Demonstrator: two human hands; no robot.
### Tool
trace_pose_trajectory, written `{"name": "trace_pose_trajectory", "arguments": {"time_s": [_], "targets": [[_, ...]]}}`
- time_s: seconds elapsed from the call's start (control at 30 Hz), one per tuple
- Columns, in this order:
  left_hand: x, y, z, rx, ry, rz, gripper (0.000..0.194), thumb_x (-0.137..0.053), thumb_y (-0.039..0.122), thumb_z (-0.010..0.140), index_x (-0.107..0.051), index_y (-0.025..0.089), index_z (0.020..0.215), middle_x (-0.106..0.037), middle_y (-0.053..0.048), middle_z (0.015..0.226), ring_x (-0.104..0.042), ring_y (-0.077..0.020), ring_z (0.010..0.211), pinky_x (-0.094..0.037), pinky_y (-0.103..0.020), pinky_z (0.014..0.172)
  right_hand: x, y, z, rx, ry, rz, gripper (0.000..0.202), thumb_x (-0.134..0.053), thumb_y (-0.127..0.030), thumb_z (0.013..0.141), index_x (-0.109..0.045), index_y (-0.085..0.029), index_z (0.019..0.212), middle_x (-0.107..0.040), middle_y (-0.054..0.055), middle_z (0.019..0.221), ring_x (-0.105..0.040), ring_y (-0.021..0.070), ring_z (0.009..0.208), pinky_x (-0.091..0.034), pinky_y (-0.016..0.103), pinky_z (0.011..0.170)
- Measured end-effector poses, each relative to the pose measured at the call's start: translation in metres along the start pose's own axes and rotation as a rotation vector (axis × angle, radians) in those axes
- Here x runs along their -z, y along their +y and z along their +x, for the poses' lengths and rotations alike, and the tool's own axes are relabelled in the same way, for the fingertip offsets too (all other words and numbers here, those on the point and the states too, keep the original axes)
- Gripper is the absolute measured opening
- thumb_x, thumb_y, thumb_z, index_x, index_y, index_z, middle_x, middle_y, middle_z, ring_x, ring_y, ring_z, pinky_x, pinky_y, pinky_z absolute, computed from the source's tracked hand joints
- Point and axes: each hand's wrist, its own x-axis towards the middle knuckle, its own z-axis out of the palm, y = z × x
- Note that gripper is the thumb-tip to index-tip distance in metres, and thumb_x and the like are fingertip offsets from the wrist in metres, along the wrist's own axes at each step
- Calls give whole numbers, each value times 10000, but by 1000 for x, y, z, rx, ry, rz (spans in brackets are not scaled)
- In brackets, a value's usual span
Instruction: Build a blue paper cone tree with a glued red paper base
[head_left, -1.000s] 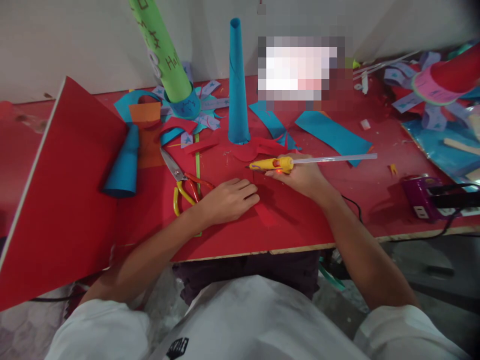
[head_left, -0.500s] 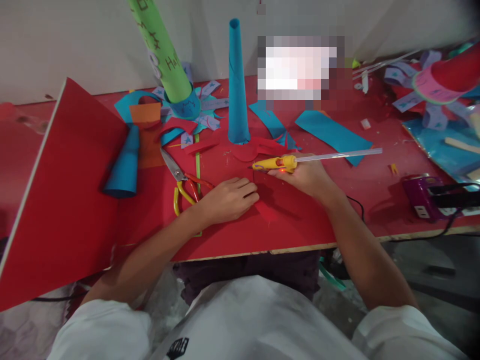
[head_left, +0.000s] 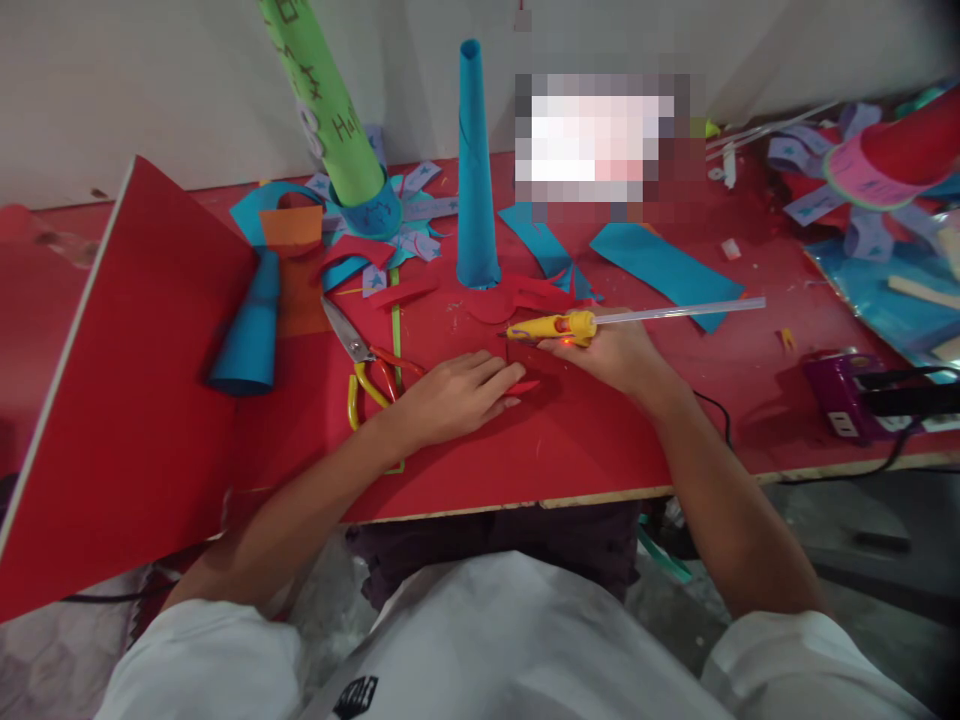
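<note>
The person's white shirt [head_left: 517,630] meets the near edge of the red bench [head_left: 772,440], and both forearms cross that edge. At its middle, just in from the edge, the left hand [head_left: 465,395] has its fingers together, pinched on a red paper strip [head_left: 531,386] — only the strip's end shows beyond the fingertips. Toward the right end near this edge sits a purple socket box [head_left: 825,400] with black plugs.

Left of the left hand lie scissors [head_left: 356,348] with red and yellow handles, beside a narrow green strip [head_left: 397,320]. The right hand [head_left: 619,350] is wrapped around a yellow glue gun [head_left: 555,327], a small red light glowing on it; the nozzle points toward the bench's left end, and a clear glue stick [head_left: 690,310] juts out behind toward the right end.

At the left end a red panel [head_left: 127,400] stands tilted, a short blue cone [head_left: 251,330] beside it. Beyond the glue gun, a tall blue cone [head_left: 478,170] stands upright on a red paper base [head_left: 491,303]. Blue paper pieces [head_left: 667,265] lie farther right. Near the far edge stands a green tube [head_left: 352,150] — lettered, with loops around its foot — and toward the far right corner, a red tube [head_left: 911,145] with a pink band.
</note>
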Motion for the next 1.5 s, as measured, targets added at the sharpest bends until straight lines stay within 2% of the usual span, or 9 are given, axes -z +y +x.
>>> {"name": "trace_pose_trajectory", "arguments": {"time_s": [0.1, 0.2, 0.43, 0.57, 0.63, 0.77, 0.83, 1.0, 1.5], "targets": [[-2, 1, -1, 68, 36, -38, 495, -442, 376, 1120, -413, 99, 1529, -743, -162, 1138, -737, -278, 1033, -607, -408, 902, 1, 0, 0, -17, -9, 27, 340, -710, -588, 943, -800, -260, 956, -799, 60, 900, -724, 282, 831, -487, 388, 752], [-1, 1, -1, 156, 79, -110, 658, -463, 402, 1110, -212, 130, 1655, -714, -197, 1272, -730, -300, 1139, -597, -429, 969, 0, 0, 0, 4, -20, 16, 291, -727, -540, 943, -803, -260, 960, -802, 64, 927, -728, 286, 863, -485, 386, 754], [-2, -5, 0, 292, 225, -80, 871, -463, 630, 1061, -108, 142, 1688, -627, -247, 1442, -672, -356, 1268, -547, -478, 1044, -1, -1, 0, -30, -11, -4, 342, -736, -579, 922, -800, -244, 925, -794, 73, 907, -733, 283, 832, -500, 381, 732], [-2, -6, -1, 287, 223, 20, 878, -490, 676, 1032, -200, 157, 1678, -489, -273, 1599, -576, -390, 1396, -474, -495, 1122, 0, -2, 1, -1, -22, -12, 325, -696, -567, 954, -806, -261, 954, -803, 74, 958, -742, 303, 894, -521, 404, 779], [0, -4, -1, 250, 218, 105, 799, -531, 631, 1034, -305, 162, 1640, -514, -262, 1576, -581, -389, 1377, -466, -492, 1114, 0, -1, 1, 11, -27, -19, 334, -686, -572, 961, -800, -259, 953, -800, 75, 951, -739, 305, 886, -516, 407, 771], [5, 1, -2, 165, 179, 260, 513, -582, 506, 1050, -560, 148, 1415, -677, -194, 1287, -684, -323, 1119, -523, -436, 962, 0, -1, 1, -7, -34, -49, 383, -697, -626, 939, -773, -254, 890, -777, 67, 867, -717, 286, 801, -482, 393, 714], [5, 1, -1, 148, 125, 274, 386, -565, 474, 1063, -635, 142, 1247, -690, -148, 1113, -690, -278, 972, -535, -393, 865, 1, -2, 1, 1, -50, -46, 390, -686, -632, 946, -774, -254, 903, -778, 67, 880, -718, 286, 823, -482, 390, 732], [3, 1, 2, 119, -31, 266, 288, -547, 431, 1078, -645, 163, 1041, -655, -95, 978, -680, -251, 893, -518, -364, 773, 2, -3, 0, 10, -65, -39, 391, -661, -616, 970, -790, -249, 926, -784, 78, 906, -720, 291, 879, -490, 389, 775], [3, 2, 4, 186, -145, 255, 333, -580, 469, 1059, -655, 148, 1103, -677, -115, 1049, -689, -270, 945, -493, -378, 795, 5, 4, -1, -73, 10, -65, 465, -669, -669, 929, -713, -221, 809, -695, 62, 721, -637, 248, 672, -373, 362, 632]]}}
